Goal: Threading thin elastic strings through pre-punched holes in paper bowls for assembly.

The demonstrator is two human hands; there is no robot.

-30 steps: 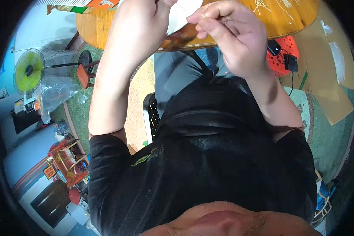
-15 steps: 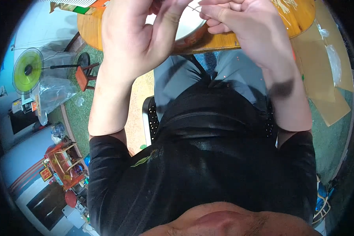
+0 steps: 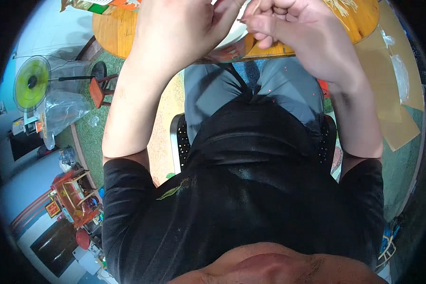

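Both hands are raised over the near edge of a wooden table, above a bowl (image 3: pixel 233 36) with a white inside and a reddish patterned outer wall. My right hand (image 3: pixel 300 35) is closed, thumb and forefinger pinching a thin strand (image 3: pixel 242 21) whose dark end pokes out toward the left. My left hand (image 3: pixel 187 31) hangs over the bowl's left side, its thumb reaching up to the right. The fingertips of that hand lie past the upper edge of the picture, so whatever they hold is hidden.
Pale thin strands (image 3: pixel 340 6) lie on the table (image 3: pixel 113 35) at the far right. A green and orange packet (image 3: pixel 97 6) sits at the far left. A green fan (image 3: pixel 32 81) and a red stool (image 3: pixel 97 92) stand left; flattened cardboard (image 3: pixel 388 90) covers floor on the right.
My left hand has shifted right and slightly up, hiding more of the bowl. My right hand has moved slightly right and turned. The thin strand that stretched between the hands now shows only at my right fingertips.
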